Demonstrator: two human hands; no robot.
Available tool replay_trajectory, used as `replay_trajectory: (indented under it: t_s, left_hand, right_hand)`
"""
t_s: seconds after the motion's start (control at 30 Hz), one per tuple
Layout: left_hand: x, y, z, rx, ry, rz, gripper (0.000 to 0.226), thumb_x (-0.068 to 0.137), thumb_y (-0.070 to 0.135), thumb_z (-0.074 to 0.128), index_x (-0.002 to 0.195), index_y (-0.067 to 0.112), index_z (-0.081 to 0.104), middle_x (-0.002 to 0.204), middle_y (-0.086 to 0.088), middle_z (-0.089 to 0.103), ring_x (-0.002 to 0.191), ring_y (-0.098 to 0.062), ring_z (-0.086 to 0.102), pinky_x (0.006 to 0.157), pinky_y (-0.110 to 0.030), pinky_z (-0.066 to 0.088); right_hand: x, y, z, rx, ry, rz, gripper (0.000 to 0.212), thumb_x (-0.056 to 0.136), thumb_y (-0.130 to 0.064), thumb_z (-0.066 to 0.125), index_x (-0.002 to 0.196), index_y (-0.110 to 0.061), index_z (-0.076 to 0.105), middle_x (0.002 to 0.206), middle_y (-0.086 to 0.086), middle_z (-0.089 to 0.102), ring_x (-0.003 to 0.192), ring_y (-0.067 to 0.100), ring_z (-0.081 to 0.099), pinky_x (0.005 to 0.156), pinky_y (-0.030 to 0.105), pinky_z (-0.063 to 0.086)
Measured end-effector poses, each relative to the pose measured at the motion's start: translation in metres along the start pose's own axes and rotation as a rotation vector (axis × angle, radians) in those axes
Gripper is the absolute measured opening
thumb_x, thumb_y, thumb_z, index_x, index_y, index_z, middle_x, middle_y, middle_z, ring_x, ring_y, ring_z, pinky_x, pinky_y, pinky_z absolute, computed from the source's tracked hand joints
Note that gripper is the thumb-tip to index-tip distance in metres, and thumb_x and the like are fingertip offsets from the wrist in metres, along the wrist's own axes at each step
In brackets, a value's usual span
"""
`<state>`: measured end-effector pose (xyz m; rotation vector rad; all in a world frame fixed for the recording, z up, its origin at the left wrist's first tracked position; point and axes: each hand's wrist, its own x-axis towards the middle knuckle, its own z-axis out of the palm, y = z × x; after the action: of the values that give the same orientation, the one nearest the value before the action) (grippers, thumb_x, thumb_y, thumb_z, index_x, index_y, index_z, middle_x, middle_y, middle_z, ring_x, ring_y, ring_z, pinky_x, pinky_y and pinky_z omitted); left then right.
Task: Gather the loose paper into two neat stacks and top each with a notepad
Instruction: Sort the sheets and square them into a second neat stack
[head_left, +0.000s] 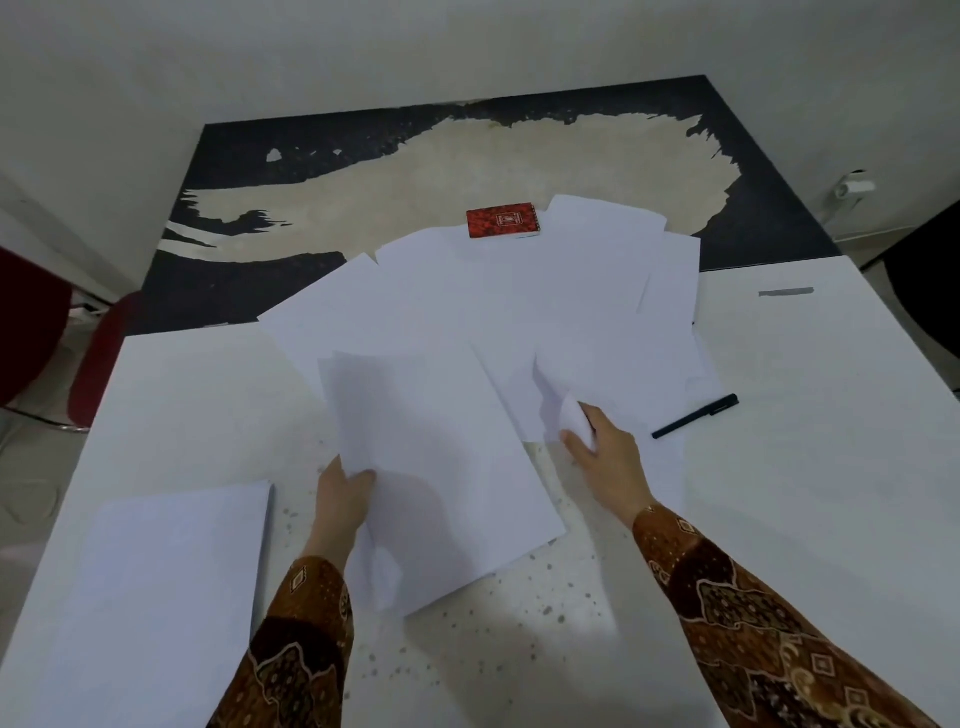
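My left hand (343, 493) holds a small bundle of sheets (441, 467) by its near left edge, my thumb on top and the other fingers closed underneath, so the bundle lies tilted across the middle of the white surface (805, 467) with its far end pointing away from me. My right hand (605, 447) is further out and to the right, its fingers pinched together on the curled near corner of a loose sheet (587, 374) that belongs to the scattered paper (493, 291) spread across the far middle of the surface. That spread lies just beyond both hands and fans out left and right, its far edge lapping onto the dark, worn patch (363, 182) further back. A red notepad (503, 220) lies at the far edge of the spread, well apart from my fingers. To the near left, just beside my left forearm, one squared stack (171, 587) lies flat. A black pen (696, 415) lies to the right of my right hand, near but not touching it. Both sleeves (753, 623) are brown and patterned.
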<state>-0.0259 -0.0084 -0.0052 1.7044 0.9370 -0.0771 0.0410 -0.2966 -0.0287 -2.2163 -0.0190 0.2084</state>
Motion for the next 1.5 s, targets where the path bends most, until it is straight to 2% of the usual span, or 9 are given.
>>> replay_trajectory:
  t_s: [0.17, 0.37, 0.47, 0.63, 0.83, 1.07, 1.2, 1.33, 1.5]
  left_hand:
    - [-0.011, 0.001, 0.017, -0.052, 0.098, 0.066, 0.063, 0.094, 0.004, 0.046, 0.149, 0.024, 0.021, 0.117, -0.003, 0.049, 0.096, -0.022, 0.052, 0.083, -0.035, 0.045]
    - [-0.020, -0.001, 0.036, 0.025, 0.153, 0.253, 0.033, 0.098, 0.024, 0.048, 0.129, 0.015, 0.046, 0.112, -0.003, 0.053, 0.107, -0.029, 0.056, 0.077, -0.033, 0.045]
    - [-0.020, -0.002, 0.037, -0.073, 0.203, 0.161, 0.049, 0.095, 0.032, 0.052, 0.137, 0.016, 0.032, 0.116, -0.009, 0.052, 0.099, -0.029, 0.056, 0.077, -0.034, 0.044]
    - [-0.016, -0.006, 0.035, -0.068, 0.293, 0.237, 0.046, 0.092, -0.001, 0.040, 0.130, 0.024, 0.031, 0.120, -0.007, 0.048, 0.080, -0.021, 0.057, 0.067, -0.033, 0.047]
    - [-0.013, 0.001, 0.034, 0.062, 0.140, 0.202, 0.032, 0.100, 0.035, 0.039, 0.087, 0.027, 0.068, 0.086, 0.000, 0.057, 0.081, -0.014, 0.047, 0.079, -0.031, 0.042]
    - [0.010, -0.006, 0.032, 0.127, 0.003, 0.077, 0.046, 0.093, 0.021, 0.056, 0.055, 0.011, 0.035, 0.051, -0.004, 0.029, 0.051, -0.019, 0.032, 0.052, -0.026, 0.024]
    - [0.010, -0.002, 0.030, 0.083, 0.022, 0.074, 0.052, 0.088, 0.024, 0.066, 0.051, 0.014, 0.031, 0.048, -0.001, 0.027, 0.046, -0.016, 0.026, 0.049, -0.025, 0.021]
    - [0.011, -0.001, 0.030, -0.008, 0.049, 0.043, 0.055, 0.080, 0.027, 0.075, 0.052, 0.016, 0.029, 0.047, 0.002, 0.029, 0.046, -0.016, 0.028, 0.047, -0.024, 0.023]
    - [0.012, -0.002, 0.035, -0.045, 0.078, 0.019, 0.040, 0.075, 0.034, 0.079, 0.064, 0.005, 0.053, 0.063, -0.010, 0.055, 0.056, -0.021, 0.052, 0.053, -0.025, 0.042]
  right_hand:
    - [-0.013, -0.030, 0.013, 0.123, -0.136, -0.107, 0.041, 0.096, -0.038, 0.049, 0.133, -0.022, 0.047, 0.109, -0.003, 0.066, 0.091, 0.013, 0.064, 0.081, 0.030, 0.052]
    - [-0.045, -0.050, 0.053, 0.024, -0.408, -0.276, 0.047, 0.096, -0.038, 0.047, 0.141, -0.026, 0.038, 0.135, -0.004, 0.054, 0.118, 0.011, 0.053, 0.099, 0.025, 0.041]
    - [-0.056, -0.053, 0.069, 0.038, -0.439, -0.310, 0.047, 0.098, -0.040, 0.043, 0.143, -0.028, 0.036, 0.137, -0.006, 0.052, 0.121, 0.011, 0.051, 0.101, 0.030, 0.041]
    - [-0.065, -0.056, 0.076, 0.196, -0.409, -0.238, 0.044, 0.098, -0.037, 0.043, 0.141, -0.027, 0.038, 0.135, -0.010, 0.053, 0.119, 0.005, 0.052, 0.099, 0.025, 0.042]
    - [-0.064, -0.056, 0.076, 0.139, -0.414, -0.249, 0.046, 0.099, -0.034, 0.043, 0.144, -0.028, 0.034, 0.141, -0.012, 0.047, 0.126, 0.002, 0.044, 0.105, 0.022, 0.036]
    - [-0.059, -0.048, 0.069, -0.127, -0.669, -0.310, 0.073, 0.089, -0.051, 0.055, 0.149, -0.032, 0.019, 0.158, -0.010, 0.013, 0.141, 0.001, 0.008, 0.116, 0.023, 0.005]
    - [-0.008, -0.029, 0.045, -0.137, -0.320, -0.242, 0.062, 0.090, -0.041, 0.059, 0.144, -0.019, 0.036, 0.153, 0.001, 0.030, 0.143, 0.015, 0.021, 0.119, 0.032, 0.013]
    - [0.071, 0.001, -0.009, -0.185, 0.125, 0.185, 0.082, 0.081, -0.045, 0.066, 0.145, -0.010, 0.029, 0.148, 0.014, 0.035, 0.139, 0.032, 0.029, 0.112, 0.045, 0.025]
    - [0.105, 0.012, -0.037, -0.277, 0.132, 0.376, 0.110, 0.070, -0.044, 0.078, 0.150, -0.012, 0.009, 0.148, 0.018, 0.033, 0.138, 0.037, 0.026, 0.109, 0.052, 0.028]
